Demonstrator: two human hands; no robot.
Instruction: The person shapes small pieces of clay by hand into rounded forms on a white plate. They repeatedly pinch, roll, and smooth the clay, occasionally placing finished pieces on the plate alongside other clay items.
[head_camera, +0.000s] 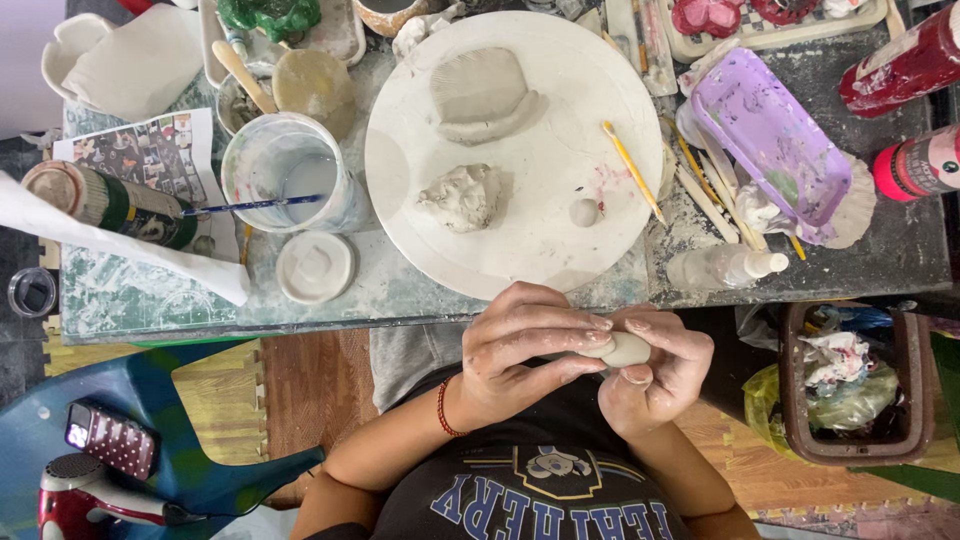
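Paint-smeared tabletop (400, 300) carries a round white board (540, 200) with two clay lumps and a small clay ball (584, 212), kept within reach. Below its edge, over my lap, my left hand (520, 350) and right hand (660, 375) close together on a clay piece (625, 348), fingertips pinching it to shape.

Round white board (540, 200), water cup (290, 175), purple tray (770, 140).
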